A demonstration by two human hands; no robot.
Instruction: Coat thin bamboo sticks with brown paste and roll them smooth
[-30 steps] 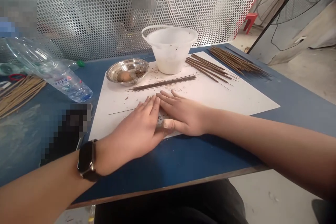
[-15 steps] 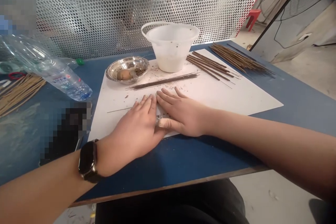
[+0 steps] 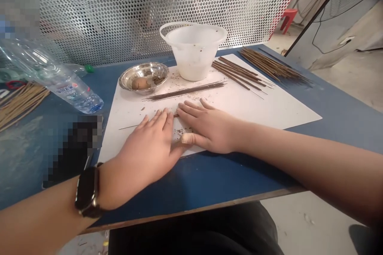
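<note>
My left hand point(image 3: 151, 139) lies flat, fingers stretched out, on a white sheet point(image 3: 269, 103). Beside it my right hand point(image 3: 208, 127) is also flat with fingers spread, its thumb reaching toward the left thumb. Both palms rest over one incense stick; its thin bare end point(image 3: 128, 127) sticks out left of my left hand, and a bit of brown coating point(image 3: 176, 115) shows between the fingers. Most of that stick is hidden. Just beyond lies a bundle of thin dark sticks point(image 3: 185, 91). Brown crumbs dot the sheet.
Behind stand a white bucket point(image 3: 196, 57) and a metal bowl point(image 3: 122, 83) with a brown lump in it. Thicker incense sticks point(image 3: 236, 73) and a larger pile point(image 3: 272, 65) lie right. A plastic bottle point(image 3: 74, 91), phone point(image 3: 72, 147) and tan sticks point(image 3: 24, 105) are left.
My left hand has shifted slightly left, widening the gap to my right hand, so a bit of brown coating now shows between them. The right hand has hardly moved.
</note>
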